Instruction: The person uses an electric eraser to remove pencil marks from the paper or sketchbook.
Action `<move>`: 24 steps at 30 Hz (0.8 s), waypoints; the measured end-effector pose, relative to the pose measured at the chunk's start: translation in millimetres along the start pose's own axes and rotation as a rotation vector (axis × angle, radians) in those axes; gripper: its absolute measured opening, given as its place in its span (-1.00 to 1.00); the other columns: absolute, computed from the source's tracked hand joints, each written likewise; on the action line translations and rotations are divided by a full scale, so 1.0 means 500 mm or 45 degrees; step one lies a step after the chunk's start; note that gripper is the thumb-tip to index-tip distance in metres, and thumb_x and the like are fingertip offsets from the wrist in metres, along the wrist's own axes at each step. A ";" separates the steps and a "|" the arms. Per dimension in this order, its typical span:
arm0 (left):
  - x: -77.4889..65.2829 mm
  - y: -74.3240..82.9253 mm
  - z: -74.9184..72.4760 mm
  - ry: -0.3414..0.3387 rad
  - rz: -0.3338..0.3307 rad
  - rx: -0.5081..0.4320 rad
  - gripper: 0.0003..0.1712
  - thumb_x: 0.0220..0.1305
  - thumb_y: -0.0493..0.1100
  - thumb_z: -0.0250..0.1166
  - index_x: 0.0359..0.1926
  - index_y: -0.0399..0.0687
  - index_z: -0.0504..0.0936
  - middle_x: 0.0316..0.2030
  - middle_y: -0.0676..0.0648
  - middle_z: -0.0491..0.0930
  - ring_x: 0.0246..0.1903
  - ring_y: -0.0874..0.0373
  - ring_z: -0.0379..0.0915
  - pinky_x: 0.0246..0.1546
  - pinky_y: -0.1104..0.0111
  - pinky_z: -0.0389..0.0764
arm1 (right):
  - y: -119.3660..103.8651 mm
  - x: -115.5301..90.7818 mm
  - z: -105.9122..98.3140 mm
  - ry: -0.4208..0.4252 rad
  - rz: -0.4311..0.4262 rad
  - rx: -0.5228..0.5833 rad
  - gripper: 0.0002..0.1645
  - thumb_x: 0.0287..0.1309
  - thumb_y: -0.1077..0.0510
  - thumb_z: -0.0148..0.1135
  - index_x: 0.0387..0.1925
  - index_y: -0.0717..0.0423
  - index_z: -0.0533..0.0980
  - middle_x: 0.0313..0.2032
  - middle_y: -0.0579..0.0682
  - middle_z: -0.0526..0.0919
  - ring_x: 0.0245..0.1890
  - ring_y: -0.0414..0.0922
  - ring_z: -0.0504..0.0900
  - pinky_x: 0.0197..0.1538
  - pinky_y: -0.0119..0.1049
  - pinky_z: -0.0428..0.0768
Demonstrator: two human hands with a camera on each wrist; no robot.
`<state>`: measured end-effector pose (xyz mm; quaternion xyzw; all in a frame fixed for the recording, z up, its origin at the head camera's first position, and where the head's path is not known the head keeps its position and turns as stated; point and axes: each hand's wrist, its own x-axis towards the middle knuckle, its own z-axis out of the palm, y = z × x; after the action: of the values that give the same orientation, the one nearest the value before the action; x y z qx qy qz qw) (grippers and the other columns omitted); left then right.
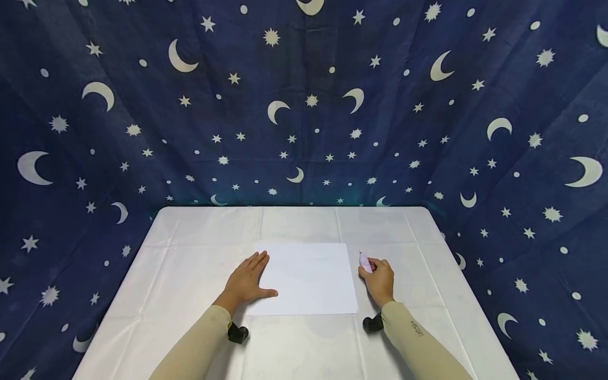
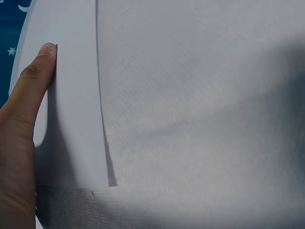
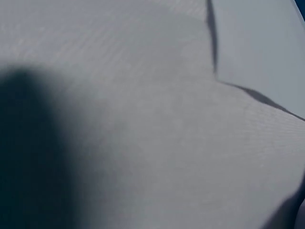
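A blank white sheet of paper [image 1: 309, 279] lies on the white-covered table. My left hand [image 1: 245, 281] rests on its left edge, fingers extended and thumb spread out over the lower part. In the left wrist view that thumb [image 2: 35, 78] lies straight along the paper [image 2: 78, 95], near its edge. Just right of the sheet, my right hand [image 1: 381, 281] grips a short, thick lilac pen [image 1: 364, 262] between thumb and fingers. Its narrow tip points away from me. The right wrist view catches a paper corner [image 3: 257, 47], slightly lifted, while the pen is out of sight.
The white tablecloth [image 1: 190, 279] has fold creases and reaches a rounded far edge. Behind and at both sides hangs a dark blue curtain [image 1: 304, 121] with moons and stars. Small black cameras [image 1: 237, 333] sit under the wrists, close over the cloth.
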<state>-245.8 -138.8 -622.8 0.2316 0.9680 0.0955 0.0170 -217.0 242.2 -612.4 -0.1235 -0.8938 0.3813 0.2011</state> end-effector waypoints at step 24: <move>-0.009 0.003 0.001 0.061 0.023 -0.001 0.29 -0.27 0.66 -0.03 0.37 -0.08 0.04 0.37 -0.03 -0.11 0.34 0.08 -0.32 0.28 0.14 -0.20 | 0.010 -0.011 0.009 0.021 -0.082 -0.029 -0.50 -0.28 0.17 0.46 -0.23 0.36 0.57 -0.50 0.04 0.42 -0.48 -0.09 0.39 -0.42 -0.28 0.36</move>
<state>-241.0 -139.2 -622.9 0.2379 0.9659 0.1017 -0.0070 -214.0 240.7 -620.5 -0.1002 -0.9000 0.3633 0.2191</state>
